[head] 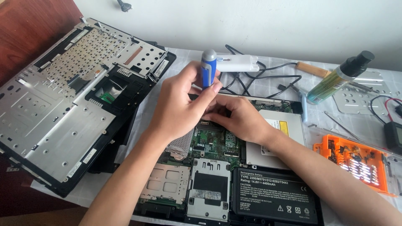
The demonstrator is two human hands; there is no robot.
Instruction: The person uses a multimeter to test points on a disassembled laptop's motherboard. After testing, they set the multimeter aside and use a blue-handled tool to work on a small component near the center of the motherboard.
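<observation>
Step in hand, by my reading: working a fastener on the opened laptop (209,167) lying near centre on the counter (293,90). My left hand (178,106) has its grip clamped round the blue-handled screwdriver (208,69), held upright. My right hand (238,117) rests fingers-down on the green circuit board (213,140), its grip closed on nothing I can see; the tip is hidden. Next move calls for steady downward pressure.

Electronics repair bench: opened laptop (217,167), detached keyboard panel (71,96), orange bit case (356,161), spray bottle (339,77), cables (268,79) on table (293,94).
</observation>
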